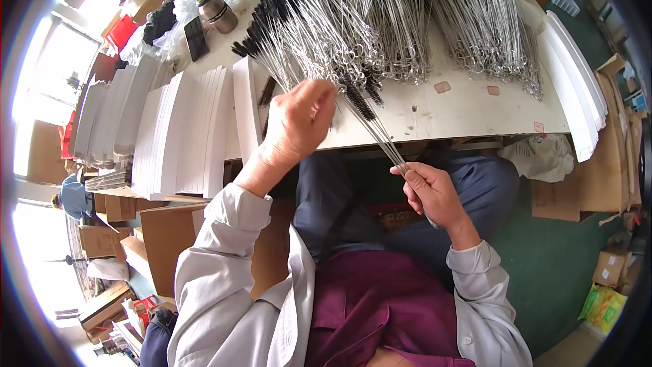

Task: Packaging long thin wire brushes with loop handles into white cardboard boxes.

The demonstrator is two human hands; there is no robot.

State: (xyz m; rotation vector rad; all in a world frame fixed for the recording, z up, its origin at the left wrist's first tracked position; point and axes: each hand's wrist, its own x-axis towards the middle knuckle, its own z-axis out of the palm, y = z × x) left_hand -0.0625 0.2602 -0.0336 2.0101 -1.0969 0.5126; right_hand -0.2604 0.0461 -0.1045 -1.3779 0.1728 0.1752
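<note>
My right hand (pixel 435 194) is closed around the wire shafts of a few thin cleaning brushes (pixel 382 134), held slanting at the table's near edge with their black bristles pointing up and away. Close to the bristle ends, my left hand (pixel 299 119) is raised with curled fingers; whatever is in them, if anything, is hidden. Beyond both hands lies a large heap of black-bristled wire brushes (pixel 360 30), looped ends toward me. To its right is a pile of brushes (pixel 485 34) with pale bristles and looped wire ends.
White folded cartons (pixel 183 132) stand in rows at the table's left. More long white cartons (pixel 577 85) lie along the right edge. A metal flask (pixel 217 13) and a dark phone (pixel 197 39) are at the back left. Cardboard boxes (pixel 170 245) sit on the floor beside me.
</note>
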